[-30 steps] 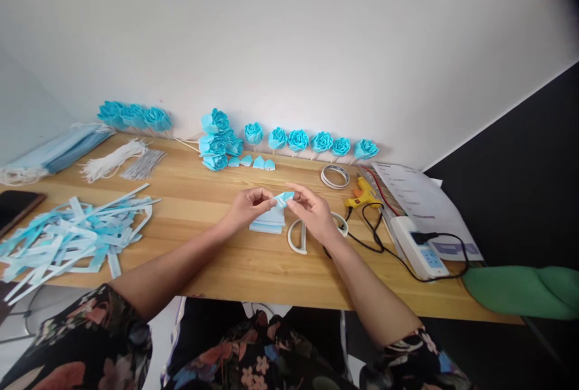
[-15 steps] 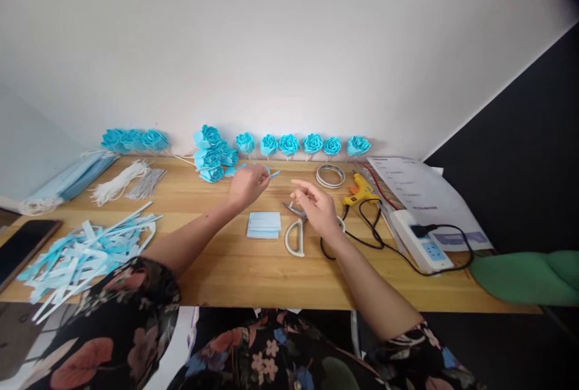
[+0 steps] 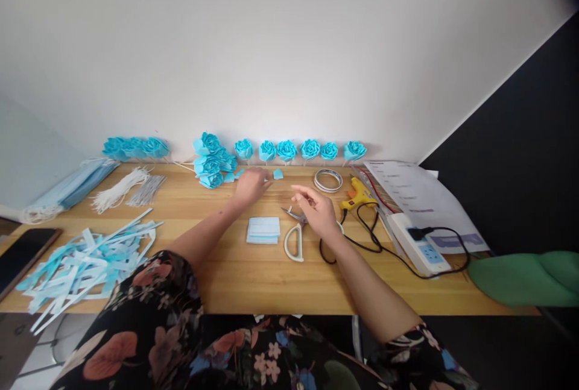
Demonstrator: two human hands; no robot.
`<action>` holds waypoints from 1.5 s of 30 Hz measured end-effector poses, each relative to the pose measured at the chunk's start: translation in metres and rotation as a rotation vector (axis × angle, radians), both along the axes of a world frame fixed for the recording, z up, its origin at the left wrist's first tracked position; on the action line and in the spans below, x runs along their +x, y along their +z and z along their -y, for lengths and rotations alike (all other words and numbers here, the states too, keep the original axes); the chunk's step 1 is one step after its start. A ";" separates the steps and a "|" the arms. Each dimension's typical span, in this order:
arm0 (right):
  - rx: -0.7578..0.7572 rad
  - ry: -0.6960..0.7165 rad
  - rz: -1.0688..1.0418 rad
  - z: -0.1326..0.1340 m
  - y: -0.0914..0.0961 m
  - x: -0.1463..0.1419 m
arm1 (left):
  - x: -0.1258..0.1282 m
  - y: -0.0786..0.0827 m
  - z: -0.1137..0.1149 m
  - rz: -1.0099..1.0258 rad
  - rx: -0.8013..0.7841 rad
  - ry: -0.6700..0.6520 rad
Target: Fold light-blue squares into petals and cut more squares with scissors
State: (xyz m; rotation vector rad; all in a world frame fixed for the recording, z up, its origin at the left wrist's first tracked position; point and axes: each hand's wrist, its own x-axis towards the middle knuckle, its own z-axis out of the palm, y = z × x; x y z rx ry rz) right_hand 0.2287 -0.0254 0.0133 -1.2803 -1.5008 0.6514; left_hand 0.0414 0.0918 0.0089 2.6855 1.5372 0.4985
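Observation:
My left hand (image 3: 252, 186) is over the back middle of the wooden table, palm down, its fingers loosely stretched to the right with nothing seen in them. Just past its fingertips lies a small light-blue petal piece (image 3: 278, 174). More petal pieces (image 3: 230, 177) lie to its left, partly hidden by the hand. My right hand (image 3: 317, 208) hovers above a pair of scissors (image 3: 295, 244) with white handles, fingers loosely curved and apart, holding nothing. Between my forearms rests a small stack of folded blue-and-white mask sheets (image 3: 263, 230).
Blue fabric roses (image 3: 287, 150) line the wall. On the right are a tape roll (image 3: 328, 180), a yellow glue gun (image 3: 357, 194) with its black cord, papers (image 3: 407, 185) and a power strip (image 3: 423, 248). Cut strips (image 3: 94, 260), white ties (image 3: 118, 189) and a phone (image 3: 25, 257) lie left.
The blue petal piece that was at my left fingertips now lies on the table, and those fingers are off it. My right hand stays nearly in place above the scissors.

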 end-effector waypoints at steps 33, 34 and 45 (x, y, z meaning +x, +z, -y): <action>-0.145 0.028 0.841 -0.132 -0.016 -0.032 | -0.067 -0.030 -0.012 -0.130 0.049 -0.009; -0.134 0.036 0.835 -0.131 -0.015 -0.032 | -0.066 -0.030 -0.011 -0.125 0.052 -0.012; 0.102 0.276 0.673 -0.041 0.034 -0.025 | -0.067 -0.022 0.014 0.214 0.160 -0.102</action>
